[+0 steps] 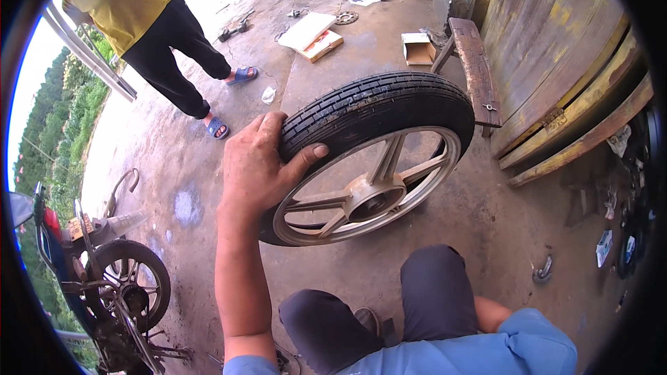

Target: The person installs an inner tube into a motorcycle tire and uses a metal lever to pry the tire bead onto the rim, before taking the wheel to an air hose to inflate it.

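Note:
My left hand [256, 163] grips the black tyre of a motorcycle wheel [389, 101], thumb on the near sidewall and fingers over the tread. The wheel leans in front of my knees, its pale spoked rim [340, 199] and open hub [375, 196] facing me. Whether the tyre's lower edge rests on the floor is hard to tell. Of my right arm only a bit of forearm [491, 314] shows beside my right knee; the hand itself is out of sight.
A person in a yellow shirt [132, 0] stands ahead on the left. A motorcycle [114, 285] is at the lower left. Beyond the wheel lie a white box [306, 31], a sprocket [347, 18] and an open carton [418, 48]. A wooden bench [474, 69] stands by wooden doors [549, 48].

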Motion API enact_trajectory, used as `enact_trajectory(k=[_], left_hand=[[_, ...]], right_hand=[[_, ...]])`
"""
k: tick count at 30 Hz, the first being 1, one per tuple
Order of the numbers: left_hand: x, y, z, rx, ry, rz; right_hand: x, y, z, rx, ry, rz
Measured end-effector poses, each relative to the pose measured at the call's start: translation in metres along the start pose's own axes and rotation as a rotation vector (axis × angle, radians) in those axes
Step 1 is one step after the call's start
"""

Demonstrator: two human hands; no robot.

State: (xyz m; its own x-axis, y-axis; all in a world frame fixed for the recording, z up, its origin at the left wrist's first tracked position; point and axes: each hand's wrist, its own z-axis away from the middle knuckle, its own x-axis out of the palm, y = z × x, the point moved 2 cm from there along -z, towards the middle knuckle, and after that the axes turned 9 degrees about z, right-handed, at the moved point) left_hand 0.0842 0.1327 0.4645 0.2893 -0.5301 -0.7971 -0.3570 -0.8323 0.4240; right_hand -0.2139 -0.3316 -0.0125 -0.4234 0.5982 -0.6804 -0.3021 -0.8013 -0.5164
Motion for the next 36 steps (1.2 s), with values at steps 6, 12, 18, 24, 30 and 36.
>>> enact_trajectory(k=[6, 12, 18, 24, 30, 36], left_hand=[[0.014, 0.008, -0.010, 0.023, 0.084, -0.028], [0.010, 0.001, -0.013, -0.066, 0.067, -0.043], [-0.001, 0.004, -0.004, -0.097, 0.037, -0.037], [0.007, 0.019, -0.009, -0.046, 0.073, -0.033], [0.005, 0.007, -0.001, -0.099, 0.078, -0.058], [0.007, 0.013, -0.004, -0.106, 0.078, -0.061]], right_hand=[[-0.058, -0.008, -0.047, -0.191, 0.284, 0.210], [-0.235, -0.140, -0.014, -0.071, 0.425, -0.266], [-0.350, -0.231, 0.040, -0.489, 0.533, -0.035], [-0.352, -0.253, 0.050, -0.423, 0.530, 0.519], [-0.385, -0.390, 0.068, -0.700, 0.439, 0.809], [-0.416, -0.415, 0.073, -0.686, 0.451, 0.925]])
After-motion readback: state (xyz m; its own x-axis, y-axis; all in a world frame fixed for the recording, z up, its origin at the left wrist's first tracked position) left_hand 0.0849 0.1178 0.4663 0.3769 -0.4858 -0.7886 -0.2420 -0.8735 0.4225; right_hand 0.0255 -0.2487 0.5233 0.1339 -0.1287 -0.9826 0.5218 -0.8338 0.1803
